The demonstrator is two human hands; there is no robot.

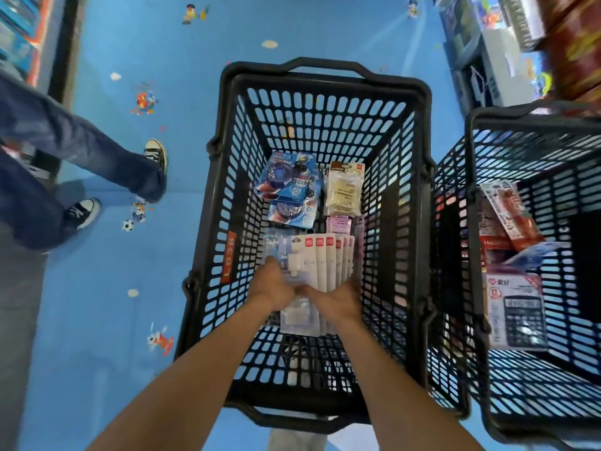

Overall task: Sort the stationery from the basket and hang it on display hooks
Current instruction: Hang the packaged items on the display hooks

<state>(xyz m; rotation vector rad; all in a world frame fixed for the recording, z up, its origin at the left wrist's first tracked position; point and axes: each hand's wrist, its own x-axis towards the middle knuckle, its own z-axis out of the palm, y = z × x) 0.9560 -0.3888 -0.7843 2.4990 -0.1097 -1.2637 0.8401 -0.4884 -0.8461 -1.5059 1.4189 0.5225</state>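
Okay, we hold a fanned stack of white card packs (325,258) with red top tabs, low inside the black basket (325,76), toward its near end. Our left hand (274,284) grips the stack's left edge, thumb up along the side. Our right hand (340,297) grips the right edge, fingers curled under and mostly hidden, slightly blurred. Whether the two hands touch in the middle, we cannot tell.

Just past the stack on the right lies a pink pack (338,224), then a beige pack (344,190) farther on. Two blue toy blister packs (289,183) overlap at the far left of the basket floor. An orange label (229,258) sits on the basket's left wall.

The basket stands on a blue floor (130,102) with cartoon prints. A second black basket (536,113) stands just beside it on the right, holding a packaged calculator (517,310) and red-and-white packs (510,209). Another person's legs in jeans (81,141) and sneakers stand at left. Blurred shelves (487,43) are at top right.
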